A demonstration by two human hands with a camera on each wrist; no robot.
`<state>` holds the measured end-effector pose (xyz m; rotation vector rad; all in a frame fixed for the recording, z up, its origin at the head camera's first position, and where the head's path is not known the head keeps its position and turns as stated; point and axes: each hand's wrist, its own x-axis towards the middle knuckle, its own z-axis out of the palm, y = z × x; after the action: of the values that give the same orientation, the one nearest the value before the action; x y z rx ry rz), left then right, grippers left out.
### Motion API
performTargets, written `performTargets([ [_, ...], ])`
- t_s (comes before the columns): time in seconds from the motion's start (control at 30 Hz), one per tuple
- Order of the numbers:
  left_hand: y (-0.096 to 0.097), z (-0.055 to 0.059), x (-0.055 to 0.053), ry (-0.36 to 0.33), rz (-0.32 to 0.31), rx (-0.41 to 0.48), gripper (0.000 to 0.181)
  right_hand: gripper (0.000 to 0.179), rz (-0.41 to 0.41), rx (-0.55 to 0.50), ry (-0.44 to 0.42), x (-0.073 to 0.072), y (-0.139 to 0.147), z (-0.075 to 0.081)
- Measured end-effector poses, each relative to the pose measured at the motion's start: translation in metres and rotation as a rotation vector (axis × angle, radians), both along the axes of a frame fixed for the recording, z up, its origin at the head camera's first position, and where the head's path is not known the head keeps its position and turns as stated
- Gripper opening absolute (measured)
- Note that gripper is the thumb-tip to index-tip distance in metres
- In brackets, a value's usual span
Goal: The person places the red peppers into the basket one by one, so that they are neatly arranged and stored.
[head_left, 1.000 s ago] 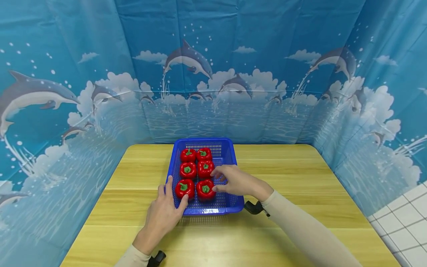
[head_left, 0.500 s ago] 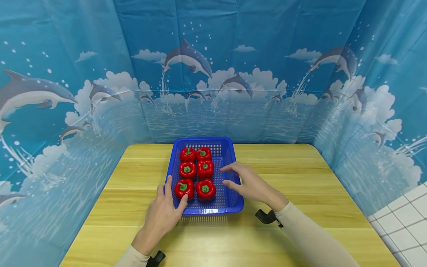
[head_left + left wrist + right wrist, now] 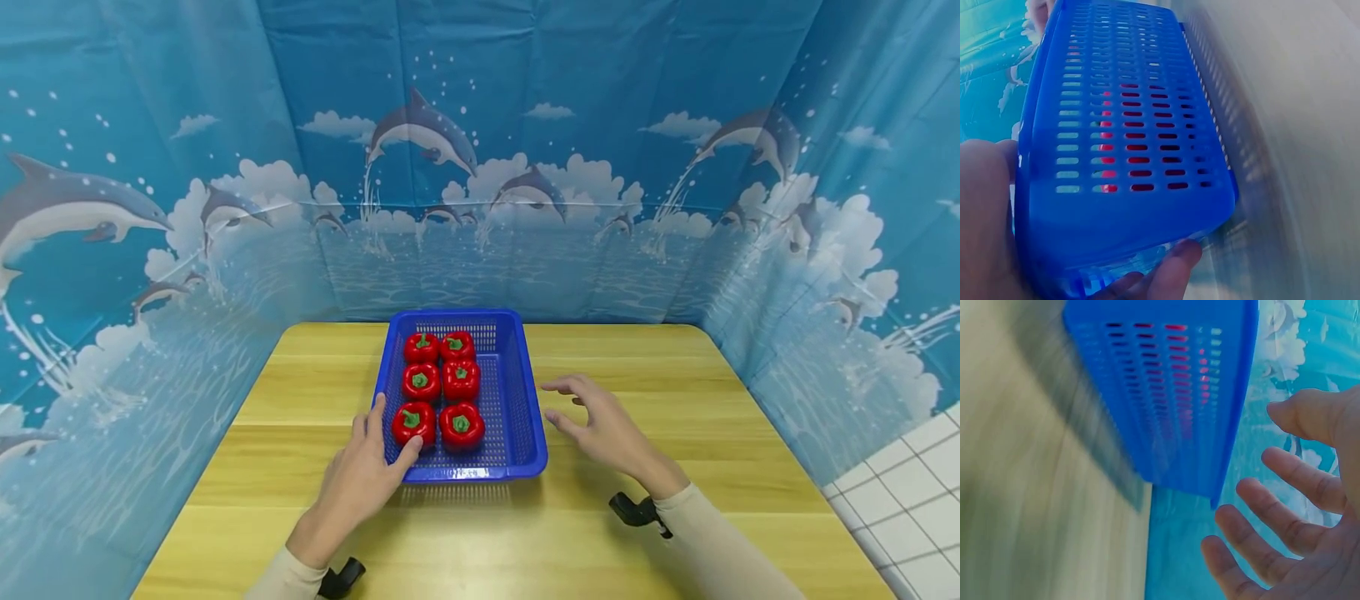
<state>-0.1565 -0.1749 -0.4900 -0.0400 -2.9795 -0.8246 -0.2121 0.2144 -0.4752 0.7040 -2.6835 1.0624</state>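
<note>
**Head view: left hand grips basket of peppers**

The left hand (image 3: 365, 479) grips the blue basket (image 3: 517, 400) at its near-left corner, mid-surface (image 3: 675, 367). The right hand (image 3: 603, 425) hovers beside it, fingers spread, empty. Six red peppers (image 3: 441, 385) fill it. The stiff, light plastic is probably best held by the rim.

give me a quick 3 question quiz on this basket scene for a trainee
1. How many red peppers lie in the blue basket?
2. True or false: the right hand is holding a pepper.
3. Which part of the basket does the left hand grip: A) far edge, B) near left corner, C) right wall?

Key:
1. Six, in two columns of three.
2. False; it hovers over the wooden table to the right of the basket, fingers spread, holding nothing.
3. B; its thumb lies inside the basket next to the nearest left pepper.
</note>
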Motion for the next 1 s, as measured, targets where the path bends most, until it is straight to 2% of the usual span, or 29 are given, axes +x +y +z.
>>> performTargets([
  [0.3,-0.016,-0.001,0.001,0.012,-0.020,0.055,0.094,0.037,-0.050,0.010,0.062,0.012,0.025,-0.016],
  [0.57,-0.038,-0.002,-0.005,0.041,-0.068,0.131,0.086,0.041,-0.096,0.043,0.084,0.018,0.041,-0.024],
  [0.8,-0.059,-0.004,-0.012,0.084,-0.103,0.107,0.076,0.042,-0.126,0.061,0.120,0.022,0.052,-0.032],
  [1.0,-0.075,-0.007,-0.018,0.120,-0.118,0.036,0.078,0.047,-0.131,0.060,0.156,0.018,0.060,-0.035],
])
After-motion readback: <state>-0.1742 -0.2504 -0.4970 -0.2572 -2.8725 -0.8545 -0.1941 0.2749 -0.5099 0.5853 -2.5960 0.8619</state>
